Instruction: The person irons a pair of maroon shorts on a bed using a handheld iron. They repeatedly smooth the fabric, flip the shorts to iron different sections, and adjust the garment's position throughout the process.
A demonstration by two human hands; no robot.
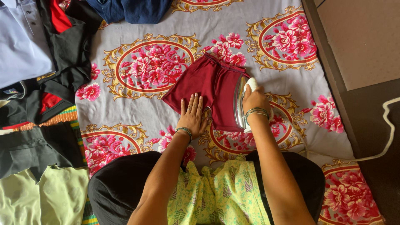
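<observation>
Two hands work on a small pair of dark red cloth shorts (pixel 210 89), which lies on a grey bedsheet with pink flowers in gold ovals (pixel 137 112). Left hand (pixel 192 116) rests flat, fingers spread, gripping nothing, pinning the near hem. Right hand (pixel 255 100) is clenched around the white handle of a silver-soled electric iron (pixel 241 102), set on the shorts' right edge. Ironing well here likely means holding the cloth taut and keeping fingers away from the hot plate. A white cord (pixel 385 137) trails right across the dark floor. Folded clothes (pixel 37 62) lie piled at left. No packages, labels or signs show clearly.
</observation>
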